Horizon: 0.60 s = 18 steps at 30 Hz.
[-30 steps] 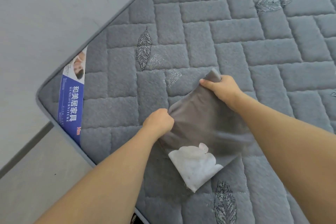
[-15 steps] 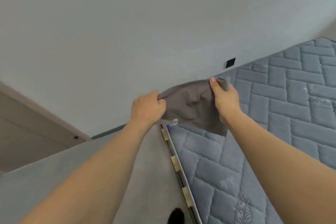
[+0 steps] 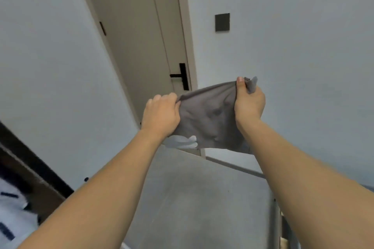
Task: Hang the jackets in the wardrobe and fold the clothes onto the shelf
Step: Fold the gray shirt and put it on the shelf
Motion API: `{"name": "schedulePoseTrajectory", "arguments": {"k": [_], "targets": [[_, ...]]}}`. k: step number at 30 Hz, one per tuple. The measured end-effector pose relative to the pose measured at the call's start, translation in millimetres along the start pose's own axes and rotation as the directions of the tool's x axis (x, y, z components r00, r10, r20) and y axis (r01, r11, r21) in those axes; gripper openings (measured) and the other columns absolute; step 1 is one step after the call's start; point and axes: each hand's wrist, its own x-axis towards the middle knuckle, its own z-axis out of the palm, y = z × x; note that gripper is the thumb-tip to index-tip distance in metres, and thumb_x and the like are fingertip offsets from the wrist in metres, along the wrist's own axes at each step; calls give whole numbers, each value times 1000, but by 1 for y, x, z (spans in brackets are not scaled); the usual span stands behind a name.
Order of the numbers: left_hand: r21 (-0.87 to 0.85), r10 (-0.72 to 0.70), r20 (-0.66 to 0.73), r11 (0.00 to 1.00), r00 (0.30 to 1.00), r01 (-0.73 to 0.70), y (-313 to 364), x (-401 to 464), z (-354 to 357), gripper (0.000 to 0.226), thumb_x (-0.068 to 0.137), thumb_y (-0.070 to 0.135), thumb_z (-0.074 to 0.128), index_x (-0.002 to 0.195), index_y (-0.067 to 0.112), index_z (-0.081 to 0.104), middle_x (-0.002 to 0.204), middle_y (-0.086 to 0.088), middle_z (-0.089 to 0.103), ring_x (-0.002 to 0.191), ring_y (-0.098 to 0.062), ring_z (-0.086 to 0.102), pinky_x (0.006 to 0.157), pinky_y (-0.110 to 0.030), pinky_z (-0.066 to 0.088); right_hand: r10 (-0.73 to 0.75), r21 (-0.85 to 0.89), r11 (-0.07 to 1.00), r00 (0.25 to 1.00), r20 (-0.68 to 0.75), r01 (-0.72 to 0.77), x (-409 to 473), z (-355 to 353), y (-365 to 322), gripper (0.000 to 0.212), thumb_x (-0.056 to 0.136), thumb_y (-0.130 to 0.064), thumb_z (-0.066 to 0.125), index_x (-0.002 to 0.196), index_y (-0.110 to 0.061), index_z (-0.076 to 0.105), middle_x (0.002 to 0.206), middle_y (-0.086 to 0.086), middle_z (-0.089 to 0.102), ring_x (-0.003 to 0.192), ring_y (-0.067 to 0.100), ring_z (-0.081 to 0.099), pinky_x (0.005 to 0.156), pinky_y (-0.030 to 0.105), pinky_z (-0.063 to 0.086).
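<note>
Folded grey cloth garment [image 3: 210, 119] stretched mid-frame between left hand [image 3: 162, 115] and right hand [image 3: 250, 105]; beige door [image 3: 139, 32] behind.

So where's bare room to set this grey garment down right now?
Bare grey floor lies between both forearms, running to the closed door. Lower left is crowded by white clothing. Both the left hand and right hand grip the grey garment.

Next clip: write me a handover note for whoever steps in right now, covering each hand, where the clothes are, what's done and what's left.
Left hand: grip on the left edge of the grey garment.
Right hand: grip on its right top corner.
Garment: held up in the air, stretched between both hands, in front of the door; a white patch shows at its lower left.
Done: garment picked up.
Left: fold it and put it on the shelf; no shelf or wardrobe in view.
</note>
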Motion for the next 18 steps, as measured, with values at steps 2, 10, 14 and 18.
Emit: {"name": "schedulePoseTrajectory", "arguments": {"k": [2, 10, 14, 18], "targets": [[3, -92, -15, 996, 996, 92, -48, -19, -43, 21, 104, 30, 35, 86, 19, 40, 94, -12, 63, 79, -32, 50, 64, -37, 30, -19, 14, 1000, 997, 72, 18, -36, 51, -21, 27, 92, -55, 55, 87, -30, 63, 79, -18, 62, 80, 6, 60, 71, 20, 42], [275, -379, -67, 882, 923, 382, -199, -132, -212, 20, 104, 30, 34, 97, 16, 47, 100, -14, 66, 87, -36, 60, 66, -35, 32, -66, 11, 998, 961, 270, 65, -226, 193, -88, 44, 90, -63, 50, 67, -25, 53, 68, -13, 58, 64, 7, 55, 56, 27, 35], [460, -453, -157, 753, 878, 471, -272, -199, -296, 24, 97, 24, 39, 108, 13, 57, 106, -16, 67, 95, -36, 61, 68, -35, 34, -93, 20, 995, 910, 403, 93, -337, 254, -119, 44, 90, -63, 49, 74, -23, 58, 75, -5, 62, 74, 20, 58, 67, 30, 38], [603, -496, -218, 609, 841, 515, -337, -269, -370, 29, 95, 28, 38, 103, 11, 60, 105, -14, 67, 94, -34, 59, 70, -36, 32, -81, 71, 996, 847, 525, 52, -441, 307, -146, 47, 93, -60, 49, 64, -22, 49, 65, -9, 54, 60, 12, 51, 54, 29, 33]]}}
